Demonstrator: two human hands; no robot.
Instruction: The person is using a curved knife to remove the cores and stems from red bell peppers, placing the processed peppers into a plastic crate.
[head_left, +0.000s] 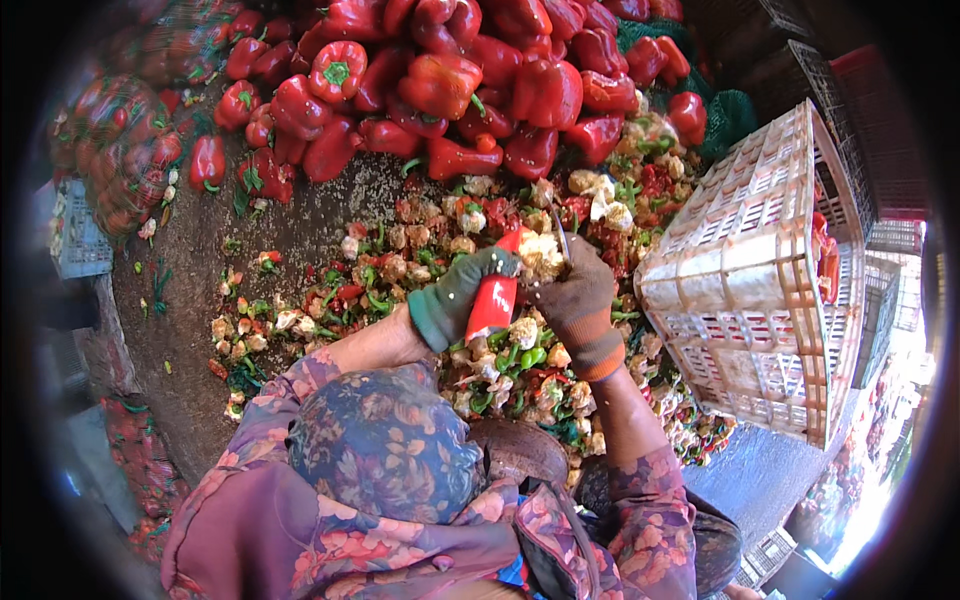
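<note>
My left hand [452, 300], in a green glove, is closed around a cut red bell pepper [492, 302]. My right hand [582, 308], wearing a brown glove with an orange cuff, grips a knife; its handle is hidden in the fist and its thin blade [560, 228] points up and away. Between the two hands sits a pale, seedy pepper core [541, 256], close to the blade. Whether the core is still joined to the pepper I cannot tell. Below and around both hands lie heaped seed cores and green stems [510, 365].
Whole red bell peppers [440, 85] are piled at the far side. A white slatted crate [735, 270], tilted, stands on the right with red pepper inside. Filled mesh sacks [115, 150] are at the left, beside a light blue crate [82, 235]. Seeds cover the brown surface [180, 330].
</note>
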